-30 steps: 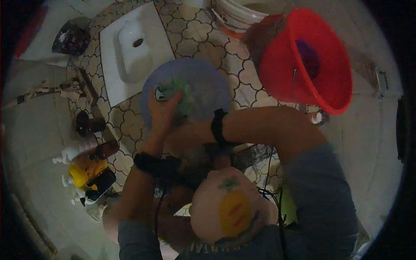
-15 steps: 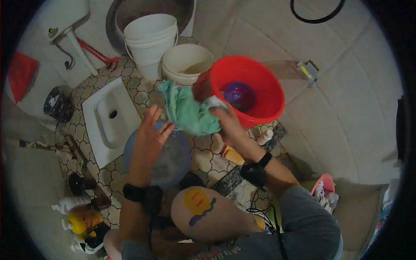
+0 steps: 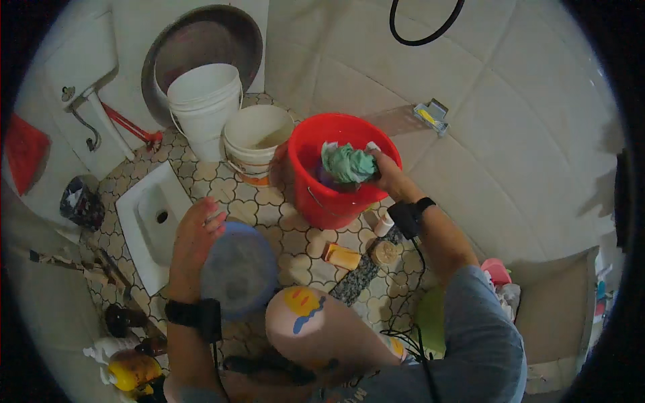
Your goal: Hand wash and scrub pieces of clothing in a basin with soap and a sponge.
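Note:
Over the mouth of the red bucket (image 3: 329, 211), my right hand (image 3: 392, 176) grips a bunched green and white wet-looking cloth (image 3: 349, 163). A purple round thing inside the bucket is partly hidden behind the cloth. My left hand (image 3: 200, 227) holds nothing, its fingers loosely bent, above the left rim of a blue basin (image 3: 240, 272) of greyish water. That basin stands on the floor in front of me, beside my knee.
A white squat toilet (image 3: 144, 232) is set in the floor at left. Behind stand white buckets (image 3: 205, 111) and a large grey tub (image 3: 235, 33). A yellow-orange box (image 3: 343, 256), a small white bottle (image 3: 383, 225) and a round brush-like thing (image 3: 385, 253) lie near the bucket.
My right hand has carried the green cloth from beside the red bucket to above its opening. My left hand has drawn back from the cloth, its fingers more bent. The view has shifted.

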Motion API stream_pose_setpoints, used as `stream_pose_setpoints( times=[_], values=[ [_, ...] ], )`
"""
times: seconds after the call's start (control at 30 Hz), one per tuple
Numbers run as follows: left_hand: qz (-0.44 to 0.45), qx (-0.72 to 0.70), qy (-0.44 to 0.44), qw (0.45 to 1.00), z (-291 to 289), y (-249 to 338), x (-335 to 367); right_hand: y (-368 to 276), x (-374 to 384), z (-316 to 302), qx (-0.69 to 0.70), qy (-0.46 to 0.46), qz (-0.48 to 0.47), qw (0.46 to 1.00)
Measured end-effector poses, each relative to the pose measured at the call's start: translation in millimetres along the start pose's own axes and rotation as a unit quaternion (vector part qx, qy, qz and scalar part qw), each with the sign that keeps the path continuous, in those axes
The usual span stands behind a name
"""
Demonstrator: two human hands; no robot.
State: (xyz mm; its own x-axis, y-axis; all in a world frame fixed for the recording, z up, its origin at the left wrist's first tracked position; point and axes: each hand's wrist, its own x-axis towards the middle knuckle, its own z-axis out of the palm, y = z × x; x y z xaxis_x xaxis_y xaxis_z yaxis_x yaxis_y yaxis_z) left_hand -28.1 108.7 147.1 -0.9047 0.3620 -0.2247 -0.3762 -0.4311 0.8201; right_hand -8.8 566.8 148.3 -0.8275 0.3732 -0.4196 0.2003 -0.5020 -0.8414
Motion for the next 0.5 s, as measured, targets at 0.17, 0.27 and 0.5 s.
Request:
stream_pose_setpoints(
  times=[0.17, 0.27, 0.5],
  values=[
    [-0.025, -0.024, 0.059, 0.998, -28.5, -8.0, -1.7, 9.3, 8.1, 29.0, -0.118, -0.139, 0.036, 0.983],
    [-0.070, -0.049, 0.101, 0.991, -56.6, -21.1, 1.1, 9.6, 36.7, 43.3, -0.313, -0.288, 0.116, 0.897],
    [-0.107, -0.066, 0.093, 0.988, -76.1, -77.7, 29.9, 29.0, 200.2, -101.0, -0.914, -0.162, -0.064, 0.367]
  ],
)
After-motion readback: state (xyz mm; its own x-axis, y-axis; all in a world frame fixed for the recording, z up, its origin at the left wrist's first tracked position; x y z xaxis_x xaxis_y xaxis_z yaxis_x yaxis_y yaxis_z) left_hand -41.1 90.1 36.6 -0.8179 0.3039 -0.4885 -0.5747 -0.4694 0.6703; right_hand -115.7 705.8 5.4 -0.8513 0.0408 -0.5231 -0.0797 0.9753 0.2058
